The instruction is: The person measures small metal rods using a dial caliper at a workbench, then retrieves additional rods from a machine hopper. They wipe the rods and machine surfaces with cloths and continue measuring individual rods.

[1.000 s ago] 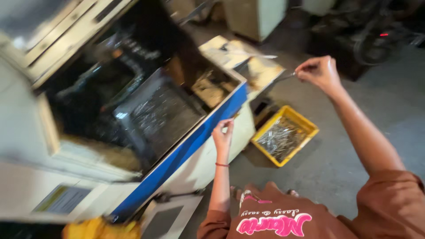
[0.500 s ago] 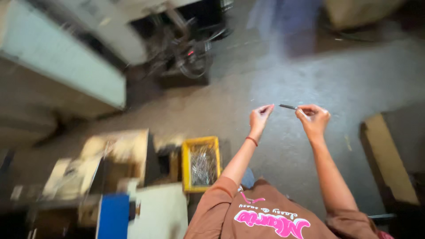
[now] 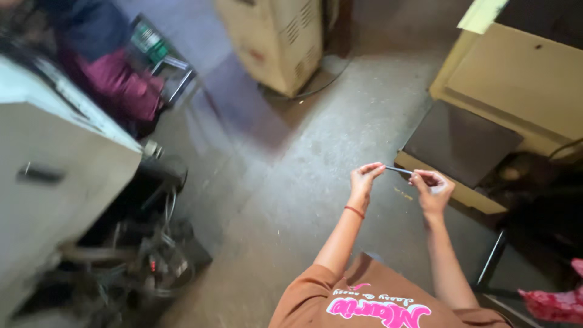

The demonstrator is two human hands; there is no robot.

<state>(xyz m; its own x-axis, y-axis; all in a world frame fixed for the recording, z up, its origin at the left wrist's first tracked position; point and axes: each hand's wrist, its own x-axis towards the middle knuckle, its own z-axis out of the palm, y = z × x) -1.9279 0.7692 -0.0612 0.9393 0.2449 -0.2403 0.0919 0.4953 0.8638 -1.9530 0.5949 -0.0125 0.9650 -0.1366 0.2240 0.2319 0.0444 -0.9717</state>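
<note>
Both arms reach forward, the left hand [image 3: 364, 177] and right hand [image 3: 431, 186] raised close together, fingertips pinched.

We can't make out what the thin dark rod [image 3: 399, 170] is, too small; its ends sit hidden under the fingers of the left hand [image 3: 365, 178] and right hand [image 3: 432, 186]. Top left is motion-blurred: a maroon and blue shape [image 3: 115, 85], unreadable. The grey machine [image 3: 54, 182] is cut by the left edge, the tan cabinet [image 3: 522, 79] by the right. Red cloth [image 3: 555, 300] is cropped at the corner.
</note>
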